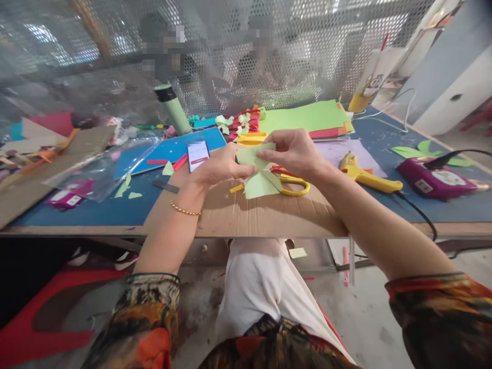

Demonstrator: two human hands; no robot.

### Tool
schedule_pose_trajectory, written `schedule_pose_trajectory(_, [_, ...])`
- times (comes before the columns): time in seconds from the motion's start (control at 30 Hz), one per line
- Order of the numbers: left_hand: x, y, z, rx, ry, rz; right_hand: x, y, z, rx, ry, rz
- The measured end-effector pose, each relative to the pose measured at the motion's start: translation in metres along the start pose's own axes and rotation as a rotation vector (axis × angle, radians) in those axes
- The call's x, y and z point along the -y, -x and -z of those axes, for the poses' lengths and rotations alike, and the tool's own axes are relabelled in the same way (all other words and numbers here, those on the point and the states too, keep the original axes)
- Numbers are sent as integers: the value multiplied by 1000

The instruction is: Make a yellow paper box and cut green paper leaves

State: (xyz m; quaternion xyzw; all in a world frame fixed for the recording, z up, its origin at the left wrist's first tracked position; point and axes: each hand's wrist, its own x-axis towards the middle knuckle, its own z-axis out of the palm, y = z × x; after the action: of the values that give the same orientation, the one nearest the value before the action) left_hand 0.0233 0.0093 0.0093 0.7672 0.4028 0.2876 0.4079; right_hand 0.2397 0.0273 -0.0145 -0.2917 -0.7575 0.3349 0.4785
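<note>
Both hands meet over a brown cardboard sheet (303,207). My left hand (226,166) pinches a pale green paper piece (249,156) from the left, thumb toward the middle. My right hand (294,151) grips the same paper at its right edge, between thumb and fingers. Just below them, another light green cut piece (263,185) lies or hangs over the cardboard; whether it is joined to the held paper I cannot tell. Yellow-handled scissors (302,190) rest beside it, partly hidden. A yellow strip (237,188) shows near my left thumb.
At the right are a yellow glue gun (369,177), its cable and a purple box (438,179). Left lie a phone (198,154), a blue sheet (154,156) and red strips. Behind stand a green bottle (175,110), green sheets (303,119) and a drink cup (367,84).
</note>
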Motion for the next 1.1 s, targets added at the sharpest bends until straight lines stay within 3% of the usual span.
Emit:
schedule_pose_trajectory(0.5, [24,-17,-15,-212,282,-69,-25,-5,-11,-261,-181,22])
schedule_pose_trajectory(0.77, [21,-14,-22,-214,472,38,-24,-3,-18,-380,-193,-39])
schedule_pose_trajectory(1.1, [19,-13,-26,-284,470,10,-27,-4,-20,-424,-206,-44])
